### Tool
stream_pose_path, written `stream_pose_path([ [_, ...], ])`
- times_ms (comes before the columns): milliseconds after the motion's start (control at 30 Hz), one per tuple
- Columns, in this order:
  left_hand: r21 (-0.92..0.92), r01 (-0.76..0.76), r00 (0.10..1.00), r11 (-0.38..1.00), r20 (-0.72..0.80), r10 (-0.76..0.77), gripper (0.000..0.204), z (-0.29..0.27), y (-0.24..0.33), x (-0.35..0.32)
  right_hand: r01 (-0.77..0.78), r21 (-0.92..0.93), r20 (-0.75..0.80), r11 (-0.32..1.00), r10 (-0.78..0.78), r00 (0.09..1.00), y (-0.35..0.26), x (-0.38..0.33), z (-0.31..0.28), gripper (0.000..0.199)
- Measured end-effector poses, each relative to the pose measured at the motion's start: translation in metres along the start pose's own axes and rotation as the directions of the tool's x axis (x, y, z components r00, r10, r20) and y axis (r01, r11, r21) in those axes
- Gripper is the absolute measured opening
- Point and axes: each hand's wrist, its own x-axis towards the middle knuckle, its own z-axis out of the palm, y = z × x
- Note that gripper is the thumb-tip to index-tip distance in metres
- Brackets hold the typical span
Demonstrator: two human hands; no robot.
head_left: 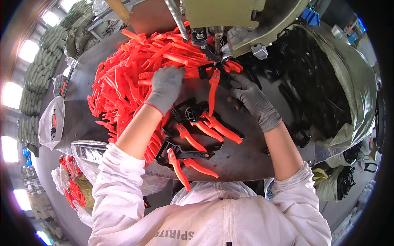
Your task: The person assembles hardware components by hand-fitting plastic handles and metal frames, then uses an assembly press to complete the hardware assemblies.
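1. Head view, clock centred on the frame: machine (223, 14) at 12, over a dark bench (246, 158).
2. Left hand (167, 88), grey glove, toward 11, at the 3 o'clock side of the heap of loose red handles (119, 78), which spreads from 8 round to 12. Fingertips lost among the red; cannot tell whether they pinch a handle.
3. Right hand (252, 98), matching glove, at 2. Fingers part-curled, tips near the worked piece; cannot tell whether they grip anything (dark parts behind muddy the outline).
4. Red-and-black piece (214, 91) just off centre toward 1, black end under the machine, red handle pointing toward 6.
5. Progress, my reading: this piece looks part-way, one red handle plain on it. A few joined tools (209, 130), black bodies with red handles, lie between centre and 7; they seem done.
6. Remaining: plenty. Red heap large; black parts (295, 61) bulk up by a pale sack (361, 82) toward 2.
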Motion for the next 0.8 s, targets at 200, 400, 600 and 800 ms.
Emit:
stream_pose_path([
  [200, -0.918, 0.379, 0.906, -0.114, 0.394, -0.153, 0.03, -0.041, -0.02, -0.029, -0.062, 0.005, -0.025, 0.998, 0.062, 0.998, 0.002, 0.002, 0.0, 0.063],
  [400, -0.916, 0.308, 0.943, -0.256, 0.33, -0.045, 0.041, -0.085, -0.026, -0.067, 0.037, 0.117, -0.015, 0.992, -0.036, 0.999, 0.006, 0.004, 0.006, 0.054],
  [600, -0.8, 0.206, 0.944, -0.563, 0.314, -0.1, 0.035, -0.052, -0.025, -0.05, 0.114, -0.079, -0.092, 0.99, -0.121, 0.988, -0.01, 0.051, -0.046, 0.032],
  [800, -0.704, 0.435, 0.896, -0.561, 0.398, 0.195, 0.017, -0.045, 0.003, -0.036, -0.34, -0.618, -0.362, 0.709, 0.128, 0.924, -0.042, 0.061, -0.081, 0.036],
])
